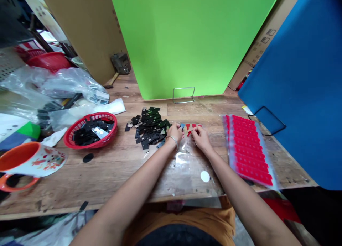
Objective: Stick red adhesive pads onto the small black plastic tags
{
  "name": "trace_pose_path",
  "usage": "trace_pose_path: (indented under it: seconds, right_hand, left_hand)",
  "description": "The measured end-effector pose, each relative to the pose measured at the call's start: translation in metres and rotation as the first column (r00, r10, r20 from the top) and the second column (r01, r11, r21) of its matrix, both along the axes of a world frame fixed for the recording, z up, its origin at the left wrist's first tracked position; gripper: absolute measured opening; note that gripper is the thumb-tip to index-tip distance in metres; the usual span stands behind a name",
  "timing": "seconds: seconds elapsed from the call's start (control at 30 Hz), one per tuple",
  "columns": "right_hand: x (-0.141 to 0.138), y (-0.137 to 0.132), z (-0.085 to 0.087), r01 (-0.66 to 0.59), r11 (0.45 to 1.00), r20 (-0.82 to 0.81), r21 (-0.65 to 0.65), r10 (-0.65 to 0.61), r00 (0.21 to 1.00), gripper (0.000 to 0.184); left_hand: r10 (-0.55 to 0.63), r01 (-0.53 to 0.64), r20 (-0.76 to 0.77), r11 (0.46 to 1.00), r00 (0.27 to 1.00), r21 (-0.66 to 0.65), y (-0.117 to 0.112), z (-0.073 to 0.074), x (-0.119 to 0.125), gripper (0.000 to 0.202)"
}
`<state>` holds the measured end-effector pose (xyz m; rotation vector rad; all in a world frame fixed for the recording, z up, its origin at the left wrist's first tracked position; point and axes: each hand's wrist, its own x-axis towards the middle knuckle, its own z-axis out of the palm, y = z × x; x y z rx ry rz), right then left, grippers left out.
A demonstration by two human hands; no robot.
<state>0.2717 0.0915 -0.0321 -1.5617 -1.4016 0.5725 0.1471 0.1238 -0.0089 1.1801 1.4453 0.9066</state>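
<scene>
My left hand (175, 132), wearing a bracelet, is closed at the right edge of a pile of flat black pieces (151, 123). A small dark flat piece (182, 126) shows at its fingertips. Close by on the right, my right hand (201, 138) pinches a small red piece (189, 133) between thumb and fingers. Just beyond the fingertips, several more red pieces (187, 126) lie in a row on a clear plastic sheet (183, 167). That sheet spreads under both hands toward the table's front edge.
A red basket (91, 143) of black pieces and an orange-and-white mug (50, 160) stand left. Sheets of red pieces (248, 150) lie right. Green (192, 43) and blue (296, 89) boards lean behind wire stands (184, 95). A white disc (205, 176) lies near the front.
</scene>
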Motion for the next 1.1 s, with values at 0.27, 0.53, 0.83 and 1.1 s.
trace_pose_path:
  seconds: [0.27,0.53,0.83,1.1]
  right_hand:
    - [-0.009,-0.024,0.021,0.008,1.0,-0.271,0.015,-0.003,0.963,0.016]
    - [-0.019,-0.067,0.036,-0.033,0.996,-0.575,-0.08,-0.019,0.818,0.021]
    - [-0.044,-0.105,0.022,-0.052,0.987,-0.573,-0.151,-0.044,0.818,0.02]
    - [-0.052,-0.11,0.014,-0.041,0.99,-0.505,-0.138,-0.035,0.863,0.016]
  left_hand:
    - [0.019,-0.021,0.055,0.999,0.998,0.039,-0.005,0.007,-0.001,0.005]
    - [-0.081,0.089,0.297,0.996,0.951,-0.014,-0.057,0.025,-0.022,0.005]
    - [0.052,0.204,0.62,0.92,0.783,-0.336,-0.117,0.011,-0.043,0.031]
    - [0.051,0.21,0.657,0.927,0.752,-0.312,-0.119,0.007,-0.041,0.029]
